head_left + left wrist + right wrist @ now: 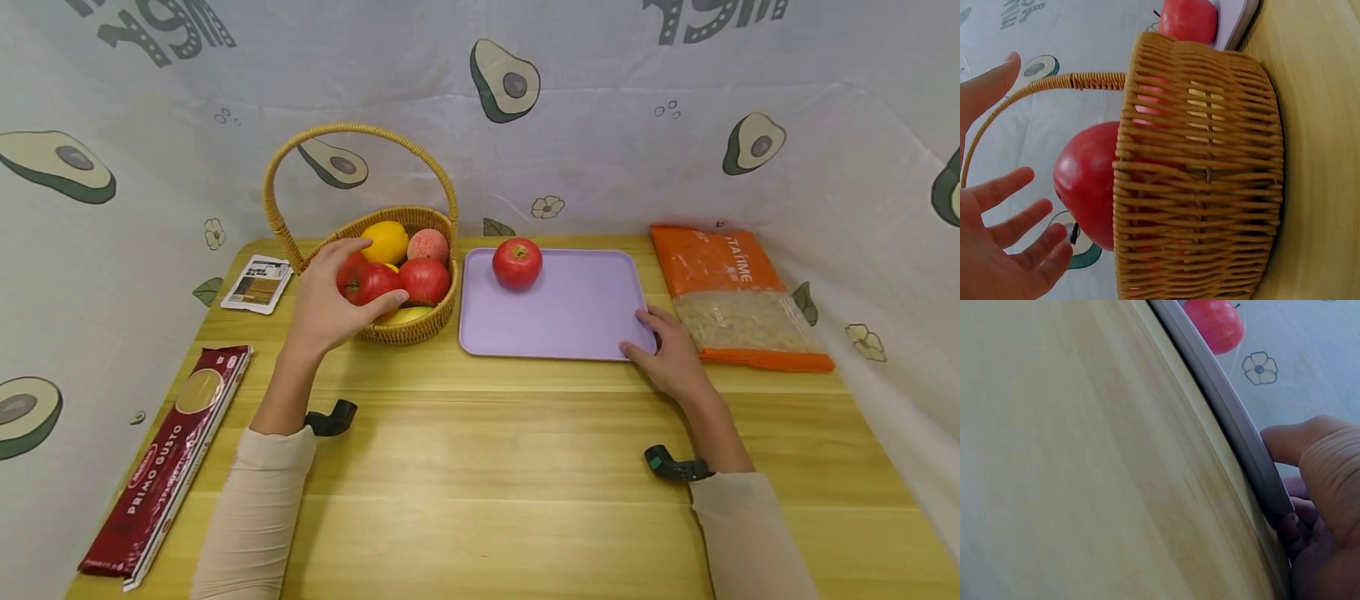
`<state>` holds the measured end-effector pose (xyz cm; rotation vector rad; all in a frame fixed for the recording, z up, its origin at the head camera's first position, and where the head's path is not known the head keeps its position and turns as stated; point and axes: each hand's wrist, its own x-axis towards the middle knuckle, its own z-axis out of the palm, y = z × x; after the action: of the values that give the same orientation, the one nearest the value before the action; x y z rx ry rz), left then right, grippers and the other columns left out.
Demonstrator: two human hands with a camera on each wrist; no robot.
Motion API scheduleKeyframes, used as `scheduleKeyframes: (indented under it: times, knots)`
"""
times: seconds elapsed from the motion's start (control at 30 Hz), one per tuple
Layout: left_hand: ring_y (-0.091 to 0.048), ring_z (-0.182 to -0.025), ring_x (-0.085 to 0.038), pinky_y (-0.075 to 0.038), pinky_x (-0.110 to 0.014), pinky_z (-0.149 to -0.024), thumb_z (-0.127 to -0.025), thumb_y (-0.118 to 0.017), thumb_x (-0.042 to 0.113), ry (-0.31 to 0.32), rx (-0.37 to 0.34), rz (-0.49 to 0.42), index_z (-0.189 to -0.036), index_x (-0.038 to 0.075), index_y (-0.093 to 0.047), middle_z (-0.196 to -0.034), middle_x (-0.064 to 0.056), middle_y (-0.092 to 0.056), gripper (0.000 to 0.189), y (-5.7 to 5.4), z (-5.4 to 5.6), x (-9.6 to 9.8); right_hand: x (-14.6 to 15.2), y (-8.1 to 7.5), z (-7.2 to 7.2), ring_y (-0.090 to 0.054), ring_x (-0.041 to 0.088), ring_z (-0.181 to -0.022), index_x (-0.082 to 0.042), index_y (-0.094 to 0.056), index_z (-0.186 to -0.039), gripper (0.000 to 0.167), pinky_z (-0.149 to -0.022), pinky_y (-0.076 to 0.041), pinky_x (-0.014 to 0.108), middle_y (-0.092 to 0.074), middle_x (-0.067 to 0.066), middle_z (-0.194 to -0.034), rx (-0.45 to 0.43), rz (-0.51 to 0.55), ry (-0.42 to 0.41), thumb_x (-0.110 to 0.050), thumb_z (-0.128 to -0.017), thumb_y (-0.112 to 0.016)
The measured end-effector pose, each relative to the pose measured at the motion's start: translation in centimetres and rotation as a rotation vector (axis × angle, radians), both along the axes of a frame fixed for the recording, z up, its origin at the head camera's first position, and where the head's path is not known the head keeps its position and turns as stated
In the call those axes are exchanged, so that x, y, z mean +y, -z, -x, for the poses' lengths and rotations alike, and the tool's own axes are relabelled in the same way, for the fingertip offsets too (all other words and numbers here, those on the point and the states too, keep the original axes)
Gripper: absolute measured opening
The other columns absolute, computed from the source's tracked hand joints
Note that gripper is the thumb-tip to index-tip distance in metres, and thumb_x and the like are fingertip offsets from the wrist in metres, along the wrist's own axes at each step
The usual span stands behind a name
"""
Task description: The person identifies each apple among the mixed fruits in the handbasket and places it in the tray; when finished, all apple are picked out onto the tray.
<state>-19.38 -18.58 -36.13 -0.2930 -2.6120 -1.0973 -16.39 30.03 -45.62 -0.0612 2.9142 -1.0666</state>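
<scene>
My left hand (330,296) hovers with thumb and fingers spread over the wicker basket (405,333), nearest a red apple (375,286). A gap shows between its fingertips and the red apple (1088,181) in the left wrist view. The basket also holds another red apple (425,281), a peach (428,247) and a yellow lemon-like fruit (386,242). My right hand (667,352) grips the near right corner of a light purple tray (577,308), thumb on its rim and fingers curled at the side. One red apple (517,263) sits on the tray, toward the far left.
The basket's tall handle (360,129) arches above the fruit. An orange and clear food bag (738,296) lies right of the tray. At the left are a red spaghetti pack (168,458) and a small white pouch (258,283). A patterned cloth (600,150) hangs behind the table.
</scene>
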Motion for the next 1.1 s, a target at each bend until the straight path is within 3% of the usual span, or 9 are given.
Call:
scheduleKeyframes:
  times: [0.3, 0.77, 1.1]
  knots:
    - [-0.04, -0.147, -0.038, -0.036, -0.065, -0.116, -0.078, -0.081, 0.061, -0.027, -0.137, 0.09, -0.153, 0.017, -0.05, -0.159, -0.011, -0.045, 0.092, 0.2, 0.1, -1.1, 0.1, 0.1, 0.0, -0.023, 0.056, -0.149, 0.008, -0.036, -0.155, 0.073, -0.12, -0.021, 0.07, -0.025, 0.032, -0.163, 0.0, 0.001, 0.003, -0.028, -0.099, -0.067]
    - [-0.051, -0.135, -0.037, -0.047, -0.061, -0.107, -0.079, -0.081, 0.061, -0.005, -0.216, 0.095, -0.154, 0.016, -0.046, -0.154, -0.014, -0.051, 0.094, 1.0, 0.7, -1.2, 0.0, 0.0, -0.1, -0.025, 0.056, -0.147, 0.009, -0.038, -0.153, 0.072, -0.12, -0.022, 0.069, -0.028, 0.033, -0.162, 0.026, 0.001, -0.004, -0.026, -0.098, -0.07]
    - [-0.052, -0.133, -0.04, -0.047, -0.063, -0.106, -0.08, -0.08, 0.061, -0.006, -0.264, 0.112, -0.154, 0.017, -0.046, -0.151, -0.014, -0.052, 0.093, 1.4, 1.0, -1.2, 0.1, 0.0, -0.1, -0.027, 0.056, -0.147, 0.009, -0.039, -0.152, 0.072, -0.119, -0.024, 0.069, -0.029, 0.034, -0.161, 0.038, 0.005, -0.009, -0.024, -0.097, -0.07]
